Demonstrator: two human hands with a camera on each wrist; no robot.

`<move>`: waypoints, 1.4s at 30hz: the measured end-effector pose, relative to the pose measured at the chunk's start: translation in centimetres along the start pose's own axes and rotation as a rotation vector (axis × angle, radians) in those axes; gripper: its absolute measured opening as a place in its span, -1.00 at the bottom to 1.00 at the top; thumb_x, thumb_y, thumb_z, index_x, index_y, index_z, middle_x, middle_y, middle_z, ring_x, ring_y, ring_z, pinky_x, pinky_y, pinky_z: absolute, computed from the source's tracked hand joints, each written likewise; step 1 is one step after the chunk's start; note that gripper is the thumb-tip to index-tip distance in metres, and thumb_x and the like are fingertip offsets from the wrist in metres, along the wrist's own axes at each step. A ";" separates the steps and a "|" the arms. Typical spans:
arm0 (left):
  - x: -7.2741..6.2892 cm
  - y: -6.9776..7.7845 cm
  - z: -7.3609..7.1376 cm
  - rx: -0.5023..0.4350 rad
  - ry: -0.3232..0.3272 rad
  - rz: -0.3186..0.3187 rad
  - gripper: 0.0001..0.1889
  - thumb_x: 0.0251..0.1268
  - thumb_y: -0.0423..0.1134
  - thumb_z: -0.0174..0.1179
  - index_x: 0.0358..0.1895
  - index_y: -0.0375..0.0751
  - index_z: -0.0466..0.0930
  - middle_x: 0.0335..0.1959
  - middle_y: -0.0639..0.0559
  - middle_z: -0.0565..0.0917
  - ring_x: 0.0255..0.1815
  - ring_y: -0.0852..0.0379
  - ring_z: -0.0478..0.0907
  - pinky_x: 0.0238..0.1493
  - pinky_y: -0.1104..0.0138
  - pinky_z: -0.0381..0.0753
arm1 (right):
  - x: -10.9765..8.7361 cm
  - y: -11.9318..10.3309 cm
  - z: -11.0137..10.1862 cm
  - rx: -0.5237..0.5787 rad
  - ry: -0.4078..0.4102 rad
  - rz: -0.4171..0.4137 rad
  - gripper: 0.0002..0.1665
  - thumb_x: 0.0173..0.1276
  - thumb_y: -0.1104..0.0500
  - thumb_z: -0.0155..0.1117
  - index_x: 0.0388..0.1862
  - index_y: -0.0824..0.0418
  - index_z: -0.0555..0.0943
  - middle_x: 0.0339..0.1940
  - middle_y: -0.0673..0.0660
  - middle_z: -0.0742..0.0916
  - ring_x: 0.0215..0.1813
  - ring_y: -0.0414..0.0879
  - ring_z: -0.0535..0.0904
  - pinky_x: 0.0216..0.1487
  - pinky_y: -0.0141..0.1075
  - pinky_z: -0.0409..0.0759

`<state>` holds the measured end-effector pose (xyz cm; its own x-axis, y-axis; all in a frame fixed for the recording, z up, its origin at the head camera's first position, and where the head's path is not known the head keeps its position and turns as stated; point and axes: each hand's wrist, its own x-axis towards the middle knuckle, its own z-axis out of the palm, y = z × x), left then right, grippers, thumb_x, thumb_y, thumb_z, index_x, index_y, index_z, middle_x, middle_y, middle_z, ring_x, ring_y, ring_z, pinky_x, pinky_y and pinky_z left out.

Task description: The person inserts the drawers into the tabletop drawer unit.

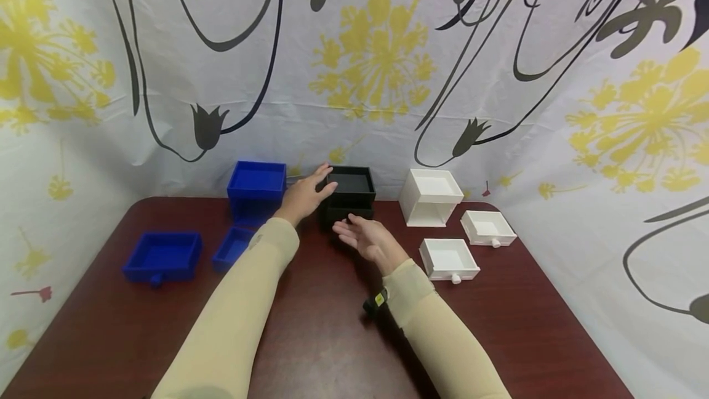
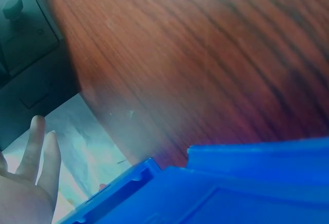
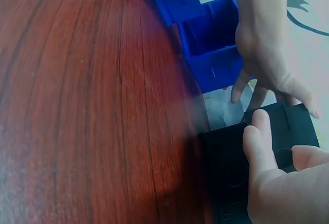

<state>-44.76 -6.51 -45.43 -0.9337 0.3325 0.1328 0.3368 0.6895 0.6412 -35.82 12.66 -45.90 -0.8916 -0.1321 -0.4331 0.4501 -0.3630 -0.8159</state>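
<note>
A small black drawer box (image 1: 350, 182) stands at the back middle of the table, with a round knob (image 2: 13, 8) on its front in the left wrist view. My left hand (image 1: 303, 196) reaches to the box's left side, fingers spread and fairly straight near its top edge; whether they touch it is unclear. In front of the lower part, my right hand (image 1: 370, 237) is turned partly palm up, fingers loosely extended. The right wrist view has its fingers (image 3: 257, 136) and thumb apart before the black front; nothing is seen gripped there.
Left of the black box stands a blue box frame (image 1: 257, 180), with a blue drawer (image 1: 232, 248) and another blue drawer (image 1: 163, 273) before it. To the right are a white box frame (image 1: 410, 199) and two white drawers (image 1: 451, 268). A patterned cloth (image 1: 354, 79) hangs behind.
</note>
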 end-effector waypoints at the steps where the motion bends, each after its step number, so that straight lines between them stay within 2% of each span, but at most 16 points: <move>1: 0.0 0.0 0.1 0.005 -0.003 0.000 -0.24 0.45 0.48 -0.21 0.63 0.37 0.02 0.65 0.37 -0.06 0.58 -0.15 0.17 0.43 -0.19 0.23 | 0.0 0.0 0.0 0.003 -0.002 0.005 -0.49 0.64 0.13 0.08 0.44 0.35 0.38 0.32 0.39 0.59 0.29 0.09 0.61 0.28 -0.14 0.53; 10: -0.1 0.1 0.2 0.001 -0.005 -0.006 -0.28 0.49 0.43 -0.17 0.63 0.36 0.04 0.65 0.36 -0.03 0.58 -0.17 0.16 0.44 -0.19 0.21 | -0.1 -0.1 -0.2 0.010 -0.008 0.023 -0.48 0.64 0.14 0.07 0.45 0.37 0.38 0.33 0.38 0.58 0.32 0.09 0.59 0.28 -0.16 0.53; 19: 0.0 0.0 -0.1 -0.003 0.010 0.016 -0.26 0.47 0.45 -0.19 0.63 0.35 0.04 0.65 0.33 -0.01 0.56 -0.15 0.20 0.43 -0.18 0.25 | 0.2 -0.6 0.2 -0.020 -0.015 0.015 -0.44 0.66 0.12 0.03 0.49 0.38 0.27 0.35 0.37 0.56 0.31 0.07 0.60 0.31 -0.16 0.51; 25: 0.1 0.1 -0.1 -0.013 0.009 0.008 -0.29 0.50 0.40 -0.14 0.63 0.34 0.05 0.65 0.33 -0.01 0.56 -0.14 0.20 0.43 -0.17 0.24 | 0.5 -0.5 0.1 -0.020 -0.010 0.014 -0.48 0.66 0.12 0.05 0.42 0.40 0.32 0.34 0.37 0.57 0.28 0.06 0.62 0.30 -0.16 0.51; 33: 0.1 -0.1 0.0 -0.012 0.019 -0.003 -0.29 0.50 0.40 -0.14 0.63 0.36 0.06 0.64 0.34 -0.01 0.57 -0.16 0.18 0.44 -0.19 0.22 | 0.8 -0.5 0.0 -0.012 -0.005 0.018 -0.59 0.64 0.12 0.09 0.29 0.34 0.40 0.32 0.37 0.59 0.23 0.06 0.65 0.20 -0.19 0.60; 38: 0.1 -0.1 0.0 -0.011 0.015 -0.003 -0.27 0.47 0.44 -0.16 0.63 0.37 0.05 0.64 0.35 -0.01 0.57 -0.15 0.18 0.44 -0.19 0.22 | 1.0 -0.6 0.0 -0.013 -0.009 0.018 -0.49 0.65 0.12 0.07 0.40 0.38 0.35 0.33 0.37 0.58 0.25 0.06 0.64 0.22 -0.19 0.58; 42: 0.1 -0.1 0.0 -0.015 0.009 -0.003 -0.26 0.47 0.45 -0.17 0.63 0.36 0.05 0.65 0.35 -0.02 0.57 -0.15 0.18 0.43 -0.19 0.23 | 1.2 -0.7 -0.1 -0.013 -0.002 0.015 -0.48 0.65 0.12 0.07 0.41 0.40 0.35 0.33 0.38 0.58 0.25 0.06 0.64 0.23 -0.18 0.57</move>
<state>-44.92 -6.54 -45.46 -0.9358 0.3243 0.1379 0.3322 0.6811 0.6525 -37.19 12.85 -45.87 -0.8847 -0.1394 -0.4449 0.4644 -0.3492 -0.8139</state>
